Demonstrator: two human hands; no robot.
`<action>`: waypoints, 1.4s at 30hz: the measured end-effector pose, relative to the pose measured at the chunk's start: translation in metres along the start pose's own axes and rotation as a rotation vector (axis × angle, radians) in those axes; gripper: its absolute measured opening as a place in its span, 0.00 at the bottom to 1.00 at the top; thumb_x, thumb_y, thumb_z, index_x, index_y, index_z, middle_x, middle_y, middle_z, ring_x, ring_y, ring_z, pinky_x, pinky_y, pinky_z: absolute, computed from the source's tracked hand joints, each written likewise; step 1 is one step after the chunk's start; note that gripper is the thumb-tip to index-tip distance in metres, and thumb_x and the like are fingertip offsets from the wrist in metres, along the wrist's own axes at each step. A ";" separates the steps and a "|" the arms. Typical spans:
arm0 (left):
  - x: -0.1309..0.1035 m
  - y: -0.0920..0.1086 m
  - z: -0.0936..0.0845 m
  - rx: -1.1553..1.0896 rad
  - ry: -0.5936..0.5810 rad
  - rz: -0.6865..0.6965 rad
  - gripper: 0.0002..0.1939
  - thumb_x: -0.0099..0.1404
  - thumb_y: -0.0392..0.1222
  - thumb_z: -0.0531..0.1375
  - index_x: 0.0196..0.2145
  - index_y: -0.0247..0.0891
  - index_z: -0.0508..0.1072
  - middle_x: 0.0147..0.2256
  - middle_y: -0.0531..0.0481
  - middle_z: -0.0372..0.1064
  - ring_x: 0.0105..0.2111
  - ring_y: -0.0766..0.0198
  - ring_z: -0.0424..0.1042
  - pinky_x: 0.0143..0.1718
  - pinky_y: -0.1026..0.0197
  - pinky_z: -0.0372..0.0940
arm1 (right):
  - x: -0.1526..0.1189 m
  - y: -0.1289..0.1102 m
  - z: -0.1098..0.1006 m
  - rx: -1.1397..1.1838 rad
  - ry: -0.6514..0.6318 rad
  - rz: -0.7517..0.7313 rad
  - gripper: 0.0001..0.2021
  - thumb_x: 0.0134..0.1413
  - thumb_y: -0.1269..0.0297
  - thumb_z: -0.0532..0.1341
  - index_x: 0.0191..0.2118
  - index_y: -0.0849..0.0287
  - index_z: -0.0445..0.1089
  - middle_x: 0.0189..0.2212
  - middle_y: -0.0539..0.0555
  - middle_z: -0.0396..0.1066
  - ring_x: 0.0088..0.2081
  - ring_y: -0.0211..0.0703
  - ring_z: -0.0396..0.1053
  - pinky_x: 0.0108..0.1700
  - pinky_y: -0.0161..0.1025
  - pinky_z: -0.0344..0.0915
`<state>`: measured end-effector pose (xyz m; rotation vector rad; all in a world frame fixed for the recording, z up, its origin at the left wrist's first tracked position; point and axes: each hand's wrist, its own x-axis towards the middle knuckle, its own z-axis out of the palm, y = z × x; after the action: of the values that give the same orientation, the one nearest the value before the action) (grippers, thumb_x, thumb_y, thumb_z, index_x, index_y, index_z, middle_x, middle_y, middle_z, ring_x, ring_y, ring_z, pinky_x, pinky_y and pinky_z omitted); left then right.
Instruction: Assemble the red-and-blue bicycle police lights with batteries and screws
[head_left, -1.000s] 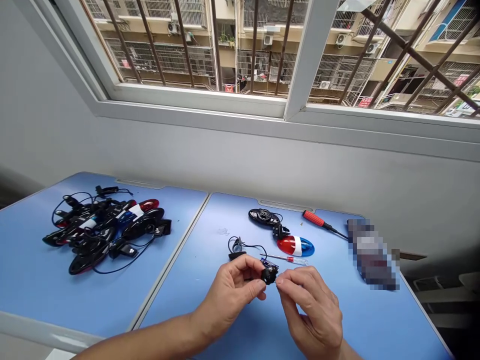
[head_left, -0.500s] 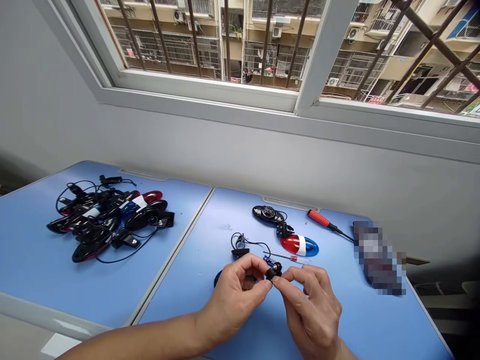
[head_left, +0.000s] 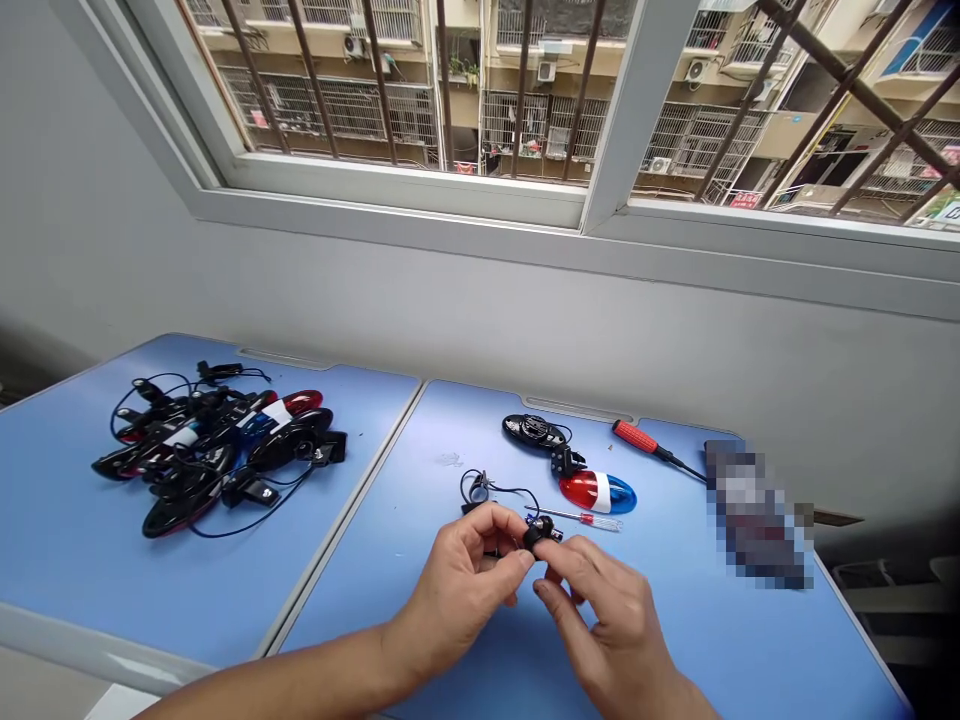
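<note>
A small black plastic clamp with a bit of shiny metal on it is pinched between the thumb and fingers of my left hand. My right hand meets the clamp from the other side, its index finger against it and its thumb lower and apart. Just behind my fingers lies a black cable with a ring-shaped bracket. A clear-handled screwdriver is close beyond the clamp. Beside it rest a red and blue light cover, a black bracket and a black oval base.
On the left tabletop lies a pile of black housings with lights and cables. A red-handled screwdriver points toward a blurred dark object at right. The wall and barred window stand behind the tables.
The clamp has turned and shifted slightly left in my fingers. My right thumb has dropped away from it, while my right index finger has moved over it.
</note>
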<state>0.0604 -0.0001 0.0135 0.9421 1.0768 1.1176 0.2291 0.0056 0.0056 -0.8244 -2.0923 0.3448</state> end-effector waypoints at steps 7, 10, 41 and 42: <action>-0.003 0.005 0.001 -0.022 -0.028 -0.053 0.11 0.53 0.41 0.67 0.31 0.35 0.70 0.26 0.53 0.67 0.24 0.70 0.64 0.23 0.68 0.64 | -0.002 -0.001 0.008 0.146 0.049 0.090 0.16 0.58 0.76 0.59 0.50 0.55 0.70 0.25 0.48 0.70 0.23 0.34 0.66 0.24 0.32 0.64; -0.003 0.007 0.001 -0.034 -0.043 -0.075 0.12 0.53 0.42 0.68 0.31 0.35 0.70 0.24 0.54 0.66 0.22 0.72 0.63 0.22 0.69 0.62 | -0.004 0.001 0.011 0.101 0.093 0.046 0.16 0.58 0.76 0.59 0.50 0.55 0.70 0.26 0.49 0.72 0.24 0.36 0.67 0.25 0.34 0.65; 0.002 0.011 0.000 -0.030 -0.081 -0.149 0.14 0.52 0.43 0.68 0.32 0.35 0.69 0.22 0.57 0.66 0.19 0.72 0.64 0.19 0.70 0.56 | -0.003 -0.003 0.006 0.288 -0.009 0.347 0.10 0.57 0.70 0.62 0.44 0.57 0.76 0.25 0.49 0.75 0.24 0.35 0.68 0.25 0.33 0.65; 0.002 0.012 0.001 -0.035 -0.088 -0.150 0.14 0.52 0.43 0.68 0.32 0.35 0.69 0.22 0.57 0.66 0.19 0.72 0.65 0.19 0.69 0.57 | -0.003 -0.004 0.006 0.290 0.003 0.345 0.10 0.56 0.71 0.62 0.44 0.58 0.76 0.25 0.49 0.75 0.23 0.35 0.68 0.25 0.32 0.65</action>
<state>0.0586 0.0041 0.0251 0.8606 1.0354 0.9603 0.2235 0.0012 0.0018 -1.0037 -1.8357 0.8107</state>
